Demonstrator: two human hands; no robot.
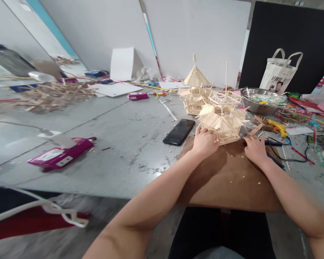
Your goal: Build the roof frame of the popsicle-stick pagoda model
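Note:
A pavilion model built of thin wooden sticks (221,122), with a slatted, many-sided roof and an open stick frame above, stands at the far end of a brown board (232,180). My left hand (205,141) has its fingers bent against the model's lower left side, closed on its base. To the right of the model, my right hand (255,148) rests low over the board's edge with thumb and fingers apart. Beside and partly under that hand lies a blue-handled tool (275,162), mostly hidden. Small pale scraps dot the board.
Behind stands another stick model with a pointed roof (196,77). A black phone (179,132) lies left of the board, a purple power strip (61,153) farther left. On the right are a yellow glue gun (278,127), its black cable and a metal bowl (263,106).

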